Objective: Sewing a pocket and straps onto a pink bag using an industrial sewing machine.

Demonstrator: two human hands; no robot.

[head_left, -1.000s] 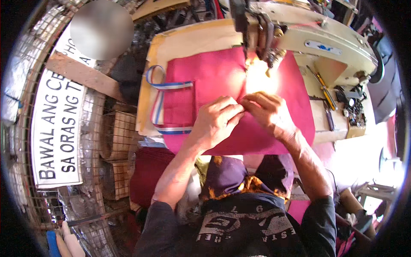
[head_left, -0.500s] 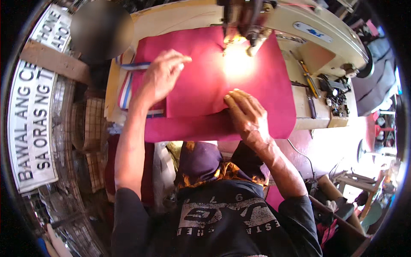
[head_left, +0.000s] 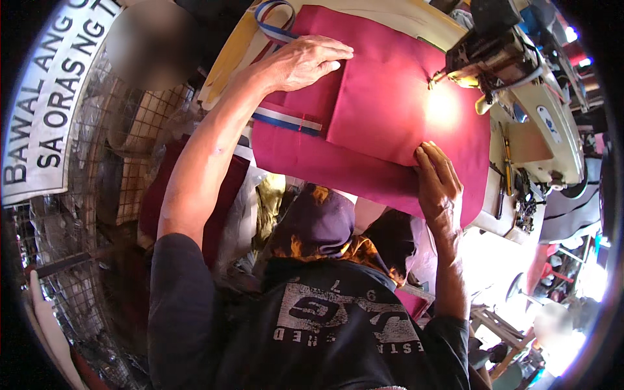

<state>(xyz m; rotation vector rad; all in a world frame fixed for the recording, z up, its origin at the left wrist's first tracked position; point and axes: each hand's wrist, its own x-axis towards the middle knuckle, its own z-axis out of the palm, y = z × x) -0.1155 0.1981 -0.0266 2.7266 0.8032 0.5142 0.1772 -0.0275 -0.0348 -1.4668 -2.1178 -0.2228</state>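
A maroon cloth (head_left: 364,166) lies on the sewing machine table, with a smaller maroon panel (head_left: 383,97) on top of it. My left hand (head_left: 305,64) rests at the panel's left edge, fingers stretched out and thumb a little apart. My right hand (head_left: 440,185) lies on the cloth by the panel's lower right corner, its fingers extended and its thumb mostly hidden. A blue, white and red striped ribbon (head_left: 288,121) crosses the cloth's left part below my left wrist. The sewing machine's needle end (head_left: 448,78) stands over the panel's right side, beside a bright lamp glow.
At the table's right lie a yellow-handled tool (head_left: 507,159) and a heap of small dark metal parts (head_left: 530,201). Wire mesh racks (head_left: 146,133) and a white lettered sign (head_left: 55,97) stand at the left. Dark red cloth (head_left: 195,179) hangs beside my left arm.
My view has swung, so the table and machine appear farther right and tilted. My left hand now rests at the panel's left edge. My right hand stays near its lower right corner.
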